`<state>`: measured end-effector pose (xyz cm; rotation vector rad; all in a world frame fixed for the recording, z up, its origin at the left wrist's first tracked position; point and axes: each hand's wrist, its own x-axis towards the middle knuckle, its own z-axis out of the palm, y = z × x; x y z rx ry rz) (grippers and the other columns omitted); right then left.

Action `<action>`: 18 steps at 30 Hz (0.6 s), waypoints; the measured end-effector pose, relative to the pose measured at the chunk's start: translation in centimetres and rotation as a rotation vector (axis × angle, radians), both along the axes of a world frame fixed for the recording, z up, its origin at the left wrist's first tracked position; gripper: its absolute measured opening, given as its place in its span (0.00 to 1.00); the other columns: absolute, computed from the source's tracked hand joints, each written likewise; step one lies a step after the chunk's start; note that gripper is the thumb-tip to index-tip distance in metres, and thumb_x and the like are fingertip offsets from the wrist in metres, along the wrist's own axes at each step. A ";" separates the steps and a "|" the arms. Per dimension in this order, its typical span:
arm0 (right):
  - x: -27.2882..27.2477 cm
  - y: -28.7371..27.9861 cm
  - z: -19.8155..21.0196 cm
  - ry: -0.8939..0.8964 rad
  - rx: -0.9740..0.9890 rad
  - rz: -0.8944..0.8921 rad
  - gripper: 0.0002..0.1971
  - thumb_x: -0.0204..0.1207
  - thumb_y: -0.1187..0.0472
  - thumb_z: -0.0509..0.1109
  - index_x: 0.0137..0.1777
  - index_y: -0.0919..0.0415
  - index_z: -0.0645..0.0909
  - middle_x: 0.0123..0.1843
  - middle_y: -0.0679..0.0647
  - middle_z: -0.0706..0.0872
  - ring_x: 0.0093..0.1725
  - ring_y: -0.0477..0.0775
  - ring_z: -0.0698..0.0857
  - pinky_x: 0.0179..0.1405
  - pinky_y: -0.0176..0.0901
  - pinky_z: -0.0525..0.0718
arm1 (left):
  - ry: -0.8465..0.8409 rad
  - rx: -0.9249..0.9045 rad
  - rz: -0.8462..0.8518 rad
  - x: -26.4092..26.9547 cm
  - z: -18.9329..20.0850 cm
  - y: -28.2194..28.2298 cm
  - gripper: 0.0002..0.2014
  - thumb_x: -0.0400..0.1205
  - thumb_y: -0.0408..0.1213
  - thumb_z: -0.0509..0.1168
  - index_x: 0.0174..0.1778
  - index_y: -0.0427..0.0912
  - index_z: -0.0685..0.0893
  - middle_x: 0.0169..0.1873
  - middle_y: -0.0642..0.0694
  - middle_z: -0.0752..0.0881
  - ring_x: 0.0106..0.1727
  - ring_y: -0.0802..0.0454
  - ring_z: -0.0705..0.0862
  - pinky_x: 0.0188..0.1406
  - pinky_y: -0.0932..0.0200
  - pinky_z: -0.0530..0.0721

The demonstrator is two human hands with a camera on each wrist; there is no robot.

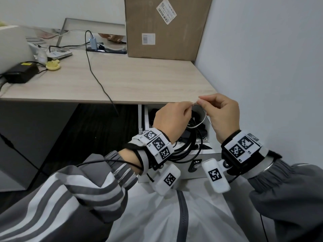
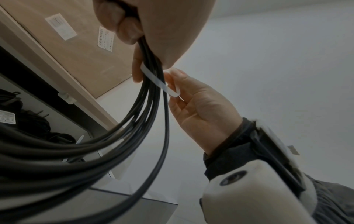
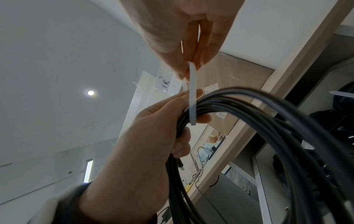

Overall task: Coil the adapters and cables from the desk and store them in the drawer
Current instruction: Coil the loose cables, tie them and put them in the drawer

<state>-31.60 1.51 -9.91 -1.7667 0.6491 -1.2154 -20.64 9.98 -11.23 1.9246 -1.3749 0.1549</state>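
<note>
Two hands up in front of the desk (image 1: 139,79) edge, right over the open drawer (image 1: 212,135). Left hand (image 1: 172,117) grips one coil of black cable (image 2: 147,94), several loops bunched in the fist and hanging down toward the drawer. Its thumb and forefinger also pinch one end of a white tie (image 3: 192,97). Right hand (image 1: 222,114) pinches the other end of that tie between thumb and fingers; remaining fingers curled. One tie, wrapped across the bundle just below the left fist; the two ends meet between the hands at desk-edge height.

Drawer holds more black cables and at least one black adapter with a label; exact count cannot be told, too dark and tangled.

On the desk: one black power brick (image 1: 21,72) at far left, one thin black cord (image 1: 97,79) running from a plugged charger (image 1: 93,41) across the top and down over the front edge, one cardboard box (image 1: 164,27) at the back with two labels, one small yellow thing (image 1: 53,65) near the brick. Each wrist carries one camera rig with black-and-white markers.
</note>
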 end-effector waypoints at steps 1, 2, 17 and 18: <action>0.0 0.1 0.0 0.005 -0.003 0.008 0.05 0.72 0.64 0.77 0.41 0.52 0.88 0.37 0.46 0.91 0.42 0.45 0.90 0.49 0.42 0.86 | -0.004 0.002 0.004 0.0 -0.1 -0.1 0.14 0.87 0.45 0.53 0.41 0.47 0.81 0.29 0.52 0.79 0.38 0.45 0.81 0.31 0.52 0.75; -0.1 0.1 0.0 0.016 -0.003 0.017 0.05 0.72 0.65 0.77 0.41 0.53 0.88 0.36 0.45 0.91 0.41 0.44 0.90 0.49 0.40 0.86 | -0.006 0.002 0.008 0.1 -0.1 -0.1 0.14 0.87 0.46 0.53 0.40 0.47 0.79 0.28 0.52 0.79 0.38 0.45 0.81 0.30 0.52 0.74; -1.0 0.3 -1.2 0.056 0.029 0.020 0.02 0.73 0.64 0.75 0.41 0.60 0.89 0.39 0.53 0.91 0.40 0.51 0.89 0.46 0.48 0.88 | -0.153 0.064 -0.029 -0.6 0.0 -0.6 0.15 0.86 0.46 0.53 0.42 0.45 0.83 0.29 0.52 0.78 0.37 0.46 0.80 0.30 0.53 0.70; -1.2 0.3 -1.3 0.054 0.049 0.038 0.04 0.75 0.62 0.73 0.41 0.60 0.88 0.39 0.52 0.91 0.39 0.48 0.88 0.43 0.44 0.87 | -0.160 0.065 -0.030 -0.6 0.0 -0.6 0.15 0.86 0.45 0.54 0.42 0.45 0.83 0.27 0.52 0.76 0.37 0.46 0.79 0.30 0.54 0.68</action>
